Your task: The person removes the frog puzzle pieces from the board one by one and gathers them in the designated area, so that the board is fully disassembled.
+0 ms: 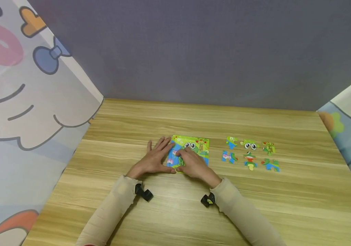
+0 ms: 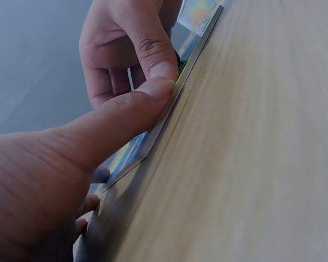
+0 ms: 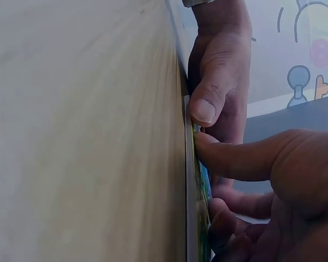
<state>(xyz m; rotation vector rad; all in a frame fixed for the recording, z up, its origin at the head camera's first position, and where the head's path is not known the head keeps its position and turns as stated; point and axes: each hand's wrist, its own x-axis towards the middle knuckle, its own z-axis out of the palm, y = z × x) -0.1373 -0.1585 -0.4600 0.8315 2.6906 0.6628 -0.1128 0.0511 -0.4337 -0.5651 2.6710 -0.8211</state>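
A square frog jigsaw puzzle board (image 1: 204, 143) lies flat on the table. My left hand (image 1: 154, 160) has its fingers spread along the board's left side and its thumb on the near edge. Bent over the lower left of the board, my right hand (image 1: 194, 164) pinches a puzzle piece low against the picture, mostly hidden under the fingers. Both thumbs meet at the near edge in the left wrist view, the left thumb (image 2: 147, 95) beside the right thumb (image 2: 159, 60). In the right wrist view, the right fingers (image 3: 224, 224) curl down onto the board.
Several loose puzzle pieces lie in two rows right of the board, among them a frog-eyes piece (image 1: 250, 145) and a red-mouthed piece (image 1: 249, 157). A grey partition (image 1: 206, 51) stands at the back of the wooden table (image 1: 169, 212), with cartoon-printed walls (image 1: 40, 102) at the sides.
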